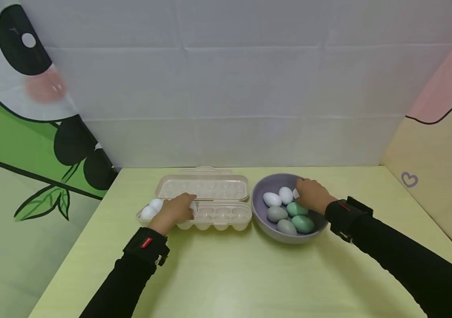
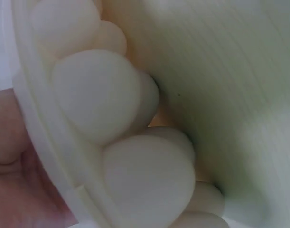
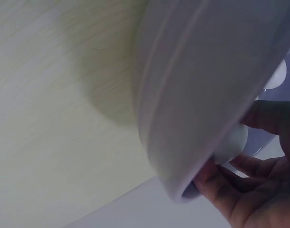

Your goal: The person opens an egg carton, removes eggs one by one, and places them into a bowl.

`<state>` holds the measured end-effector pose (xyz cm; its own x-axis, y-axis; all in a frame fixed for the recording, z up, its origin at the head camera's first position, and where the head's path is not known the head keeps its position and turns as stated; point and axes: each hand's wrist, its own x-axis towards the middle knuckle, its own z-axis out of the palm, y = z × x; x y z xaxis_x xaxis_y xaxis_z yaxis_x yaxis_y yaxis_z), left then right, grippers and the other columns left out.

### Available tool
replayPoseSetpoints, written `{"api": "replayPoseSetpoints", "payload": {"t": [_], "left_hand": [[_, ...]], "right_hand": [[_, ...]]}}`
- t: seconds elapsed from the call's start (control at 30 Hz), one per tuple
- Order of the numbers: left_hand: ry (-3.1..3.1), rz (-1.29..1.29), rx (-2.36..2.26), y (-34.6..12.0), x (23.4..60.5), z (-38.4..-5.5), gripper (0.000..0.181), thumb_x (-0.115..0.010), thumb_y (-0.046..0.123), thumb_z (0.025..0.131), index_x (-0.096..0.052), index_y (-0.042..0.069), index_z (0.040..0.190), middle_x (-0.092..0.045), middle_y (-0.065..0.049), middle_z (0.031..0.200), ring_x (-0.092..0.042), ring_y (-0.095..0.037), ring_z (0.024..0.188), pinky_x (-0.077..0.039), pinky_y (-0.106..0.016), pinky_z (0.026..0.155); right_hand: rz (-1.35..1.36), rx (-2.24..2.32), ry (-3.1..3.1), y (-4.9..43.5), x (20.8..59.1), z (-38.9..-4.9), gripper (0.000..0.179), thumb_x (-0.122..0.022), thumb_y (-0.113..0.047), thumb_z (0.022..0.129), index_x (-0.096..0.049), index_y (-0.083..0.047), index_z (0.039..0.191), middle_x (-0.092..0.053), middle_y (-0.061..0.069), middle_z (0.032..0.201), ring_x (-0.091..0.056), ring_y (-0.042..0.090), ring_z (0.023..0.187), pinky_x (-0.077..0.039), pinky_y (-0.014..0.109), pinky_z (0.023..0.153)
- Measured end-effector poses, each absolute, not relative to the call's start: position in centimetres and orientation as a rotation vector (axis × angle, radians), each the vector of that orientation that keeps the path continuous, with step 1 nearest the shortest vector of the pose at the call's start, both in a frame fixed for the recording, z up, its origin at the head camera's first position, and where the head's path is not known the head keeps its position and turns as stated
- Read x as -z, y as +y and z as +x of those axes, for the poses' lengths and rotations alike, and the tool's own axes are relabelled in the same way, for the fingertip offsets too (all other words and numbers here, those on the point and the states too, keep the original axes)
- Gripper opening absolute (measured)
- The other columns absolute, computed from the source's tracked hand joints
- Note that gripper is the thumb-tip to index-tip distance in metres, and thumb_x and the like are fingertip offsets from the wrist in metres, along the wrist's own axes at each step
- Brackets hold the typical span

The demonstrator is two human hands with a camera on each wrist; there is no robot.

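A clear plastic egg carton (image 1: 226, 214) lies with its lid (image 1: 203, 187) laid back. White eggs (image 1: 148, 213) sit in its left end. My left hand (image 1: 176, 211) reaches over the carton, and a white egg (image 1: 193, 206) shows between its thumb and index finger. In the left wrist view that hand is largely hidden behind the carton's rim. To the right, my right hand (image 1: 312, 194) dips into a purple bowl (image 1: 259, 207). Its thumb and fingers grip a pale egg (image 3: 232, 145) just inside the bowl's wall.
Inside the bowl lie white eggs (image 1: 272, 199), grey eggs (image 1: 276, 214) and green eggs (image 1: 303, 224). Carton and bowl stand side by side on a pale yellow table (image 1: 218, 274). A white cloth backdrop (image 1: 246, 84) rises behind the table's far edge.
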<state>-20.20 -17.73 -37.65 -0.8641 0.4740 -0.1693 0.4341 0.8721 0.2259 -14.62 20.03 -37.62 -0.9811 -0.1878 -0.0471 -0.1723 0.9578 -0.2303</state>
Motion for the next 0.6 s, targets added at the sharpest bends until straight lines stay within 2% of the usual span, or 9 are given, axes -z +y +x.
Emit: {"api": "replayPoseSetpoints", "payload": {"t": [0.1, 0.2, 0.3, 0.43, 0.6], "left_hand": [[2.906, 0.697, -0.26, -17.6, 37.9, -20.3, 0.05, -0.064, 0.011, 0.077, -0.047, 0.001, 0.123, -0.048, -0.02, 0.114, -0.051, -0.037, 0.099, -0.039, -0.06, 0.08], [2.948, 0.663, -0.296, -17.6, 38.1, -20.2, 0.04, -0.067, 0.01, 0.074, -0.055, 0.002, 0.112, -0.05, -0.017, 0.099, -0.052, -0.035, 0.087, -0.041, -0.054, 0.073], [2.961, 0.634, -0.332, -17.6, 38.3, -20.1, 0.035, -0.071, 0.011, 0.072, -0.059, 0.003, 0.104, -0.055, -0.016, 0.095, -0.053, -0.035, 0.087, -0.039, -0.056, 0.074], [2.995, 0.64, -0.371, -17.5, 38.3, -20.0, 0.04, -0.075, 0.012, 0.069, -0.058, 0.004, 0.105, -0.06, -0.016, 0.102, -0.052, -0.036, 0.096, -0.035, -0.062, 0.079], [3.092, 0.69, -0.412, -17.4, 37.6, -19.6, 0.051, -0.081, 0.014, 0.062, -0.056, 0.006, 0.106, -0.059, -0.011, 0.095, -0.052, -0.035, 0.091, -0.036, -0.057, 0.075]], "right_hand": [[-0.331, 0.37, 3.023, 20.1, 37.8, -14.6, 0.018, -0.056, -0.007, 0.08, -0.044, 0.005, 0.089, -0.044, 0.009, 0.071, -0.042, 0.022, 0.062, -0.035, 0.034, 0.056], [-0.388, 0.371, 3.007, 20.1, 38.0, -14.5, 0.017, -0.054, -0.005, 0.081, -0.045, 0.007, 0.087, -0.043, 0.01, 0.07, -0.041, 0.021, 0.062, -0.035, 0.034, 0.057], [-0.388, 0.375, 2.989, 20.2, 38.2, -14.5, 0.015, -0.053, -0.005, 0.082, -0.045, 0.007, 0.087, -0.042, 0.01, 0.07, -0.04, 0.021, 0.064, -0.035, 0.034, 0.059], [-0.354, 0.384, 2.982, 20.6, 38.2, -14.9, 0.018, -0.049, -0.007, 0.084, -0.045, 0.009, 0.09, -0.044, 0.012, 0.073, -0.043, 0.023, 0.066, -0.037, 0.037, 0.061], [-0.326, 0.413, 3.019, 20.8, 36.8, -15.3, 0.029, -0.048, -0.012, 0.087, -0.045, 0.01, 0.106, -0.052, 0.022, 0.093, -0.052, 0.032, 0.085, -0.044, 0.044, 0.072]]}}
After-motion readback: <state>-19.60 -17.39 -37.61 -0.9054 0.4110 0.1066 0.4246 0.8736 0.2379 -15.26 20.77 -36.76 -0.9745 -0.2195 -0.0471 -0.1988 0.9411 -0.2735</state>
